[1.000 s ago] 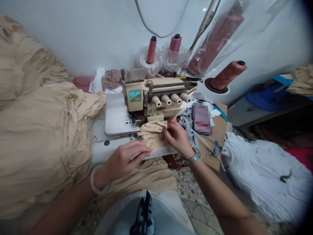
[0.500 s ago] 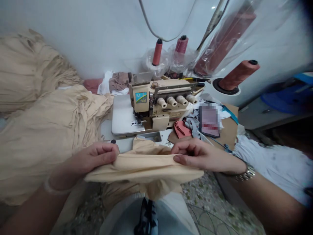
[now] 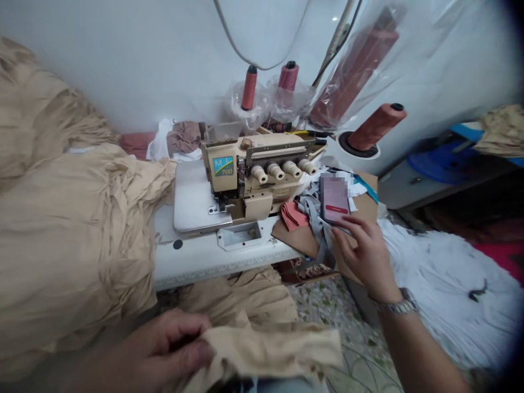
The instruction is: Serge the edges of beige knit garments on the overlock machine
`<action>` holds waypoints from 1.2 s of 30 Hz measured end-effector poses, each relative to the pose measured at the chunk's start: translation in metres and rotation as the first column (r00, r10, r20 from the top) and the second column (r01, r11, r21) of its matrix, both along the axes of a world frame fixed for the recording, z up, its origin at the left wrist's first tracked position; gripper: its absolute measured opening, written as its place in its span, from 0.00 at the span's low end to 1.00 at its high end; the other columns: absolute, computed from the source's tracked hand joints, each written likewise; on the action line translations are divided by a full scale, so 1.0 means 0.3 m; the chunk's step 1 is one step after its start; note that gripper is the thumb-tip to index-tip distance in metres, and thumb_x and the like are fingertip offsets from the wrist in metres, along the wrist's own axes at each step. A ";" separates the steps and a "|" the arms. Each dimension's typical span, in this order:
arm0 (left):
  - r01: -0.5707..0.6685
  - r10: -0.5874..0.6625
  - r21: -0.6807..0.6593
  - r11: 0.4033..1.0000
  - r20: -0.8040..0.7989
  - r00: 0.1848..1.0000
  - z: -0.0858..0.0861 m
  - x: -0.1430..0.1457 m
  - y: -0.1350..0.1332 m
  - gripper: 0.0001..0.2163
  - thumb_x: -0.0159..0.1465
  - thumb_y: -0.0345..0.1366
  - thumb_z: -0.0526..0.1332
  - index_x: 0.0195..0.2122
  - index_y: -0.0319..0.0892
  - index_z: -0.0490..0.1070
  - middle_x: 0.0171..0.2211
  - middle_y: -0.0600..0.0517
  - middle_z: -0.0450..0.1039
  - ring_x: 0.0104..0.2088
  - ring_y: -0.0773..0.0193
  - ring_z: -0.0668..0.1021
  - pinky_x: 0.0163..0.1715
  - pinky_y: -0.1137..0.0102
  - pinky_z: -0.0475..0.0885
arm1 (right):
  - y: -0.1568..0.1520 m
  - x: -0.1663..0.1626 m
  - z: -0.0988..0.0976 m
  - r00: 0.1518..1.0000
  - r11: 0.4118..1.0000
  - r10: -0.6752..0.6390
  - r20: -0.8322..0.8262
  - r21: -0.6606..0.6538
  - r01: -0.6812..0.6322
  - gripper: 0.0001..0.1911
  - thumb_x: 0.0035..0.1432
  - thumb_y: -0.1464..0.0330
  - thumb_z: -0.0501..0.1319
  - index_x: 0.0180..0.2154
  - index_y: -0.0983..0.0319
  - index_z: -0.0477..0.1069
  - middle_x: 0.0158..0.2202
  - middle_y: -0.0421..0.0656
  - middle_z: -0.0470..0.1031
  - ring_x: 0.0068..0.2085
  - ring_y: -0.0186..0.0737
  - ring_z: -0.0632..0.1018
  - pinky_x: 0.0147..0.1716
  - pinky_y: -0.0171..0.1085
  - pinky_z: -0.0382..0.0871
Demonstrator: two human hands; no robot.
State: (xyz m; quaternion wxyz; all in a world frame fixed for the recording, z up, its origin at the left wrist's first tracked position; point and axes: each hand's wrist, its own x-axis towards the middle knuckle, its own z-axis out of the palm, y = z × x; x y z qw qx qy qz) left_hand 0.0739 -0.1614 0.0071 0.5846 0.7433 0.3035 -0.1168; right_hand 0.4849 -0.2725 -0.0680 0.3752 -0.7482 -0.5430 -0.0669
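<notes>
My left hand (image 3: 176, 346) pinches the edge of a beige piece of cloth (image 3: 278, 349) at the bottom of the view, with the cloth's free end hanging off to the right. My right hand (image 3: 362, 254) is off the cloth, its fingers stretched out at the lower edge of a smartphone (image 3: 336, 199) with a lit screen. The fingertips overlap the phone's corner; whether they press on it I cannot tell. Left of the phone stands a cream overlock sewing machine (image 3: 262, 174) on a white table (image 3: 196, 259).
A tall heap of beige cloth (image 3: 69, 229) fills the left side. Thread cones (image 3: 379, 126) rise behind the machine. Under the phone lie cardboard (image 3: 301, 237) and grey fabric strips (image 3: 313, 210); a salmon folded cloth (image 3: 293, 216) sits beside them. White fabric (image 3: 438, 289) is piled at the right.
My right hand has let go of the beige cloth and moved up and right to the phone. My left hand has come down toward me, still gripping the cloth. The view has shifted rightward.
</notes>
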 end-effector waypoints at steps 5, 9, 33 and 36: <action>0.076 -0.077 -0.031 0.997 -0.045 0.996 -0.050 0.103 -0.021 0.23 0.66 0.58 0.51 0.35 0.43 0.72 0.31 0.53 0.70 0.33 0.65 0.70 0.34 0.74 0.66 | -0.030 0.112 -0.185 0.939 0.982 -0.151 0.310 -0.060 0.178 0.17 0.66 0.58 0.56 0.47 0.60 0.77 0.60 0.57 0.67 0.58 0.64 0.67 0.55 0.63 0.62; 0.093 -0.093 0.010 0.996 -0.008 0.996 -0.061 0.123 -0.038 0.19 0.67 0.53 0.52 0.34 0.43 0.71 0.32 0.53 0.72 0.35 0.65 0.71 0.38 0.73 0.65 | 0.003 0.136 -0.187 0.933 0.969 -0.183 0.310 -0.101 0.224 0.18 0.68 0.58 0.54 0.47 0.59 0.77 0.62 0.55 0.65 0.60 0.65 0.65 0.54 0.64 0.61; 0.132 -0.155 0.143 0.981 0.168 0.974 -0.051 0.174 -0.056 0.15 0.70 0.46 0.51 0.37 0.44 0.71 0.33 0.53 0.75 0.34 0.66 0.74 0.36 0.75 0.67 | 0.058 -0.109 0.005 0.981 0.992 0.121 -0.152 0.055 -0.113 0.13 0.67 0.60 0.58 0.42 0.60 0.77 0.46 0.52 0.77 0.49 0.50 0.77 0.51 0.50 0.70; 0.199 -0.229 0.130 0.971 0.287 0.930 -0.025 0.209 -0.040 0.14 0.70 0.44 0.53 0.37 0.42 0.74 0.30 0.53 0.76 0.30 0.68 0.73 0.33 0.75 0.66 | 0.069 -0.285 0.061 0.624 0.792 0.513 -0.590 0.045 -0.609 0.22 0.68 0.52 0.55 0.49 0.59 0.75 0.46 0.50 0.78 0.48 0.46 0.78 0.50 0.44 0.71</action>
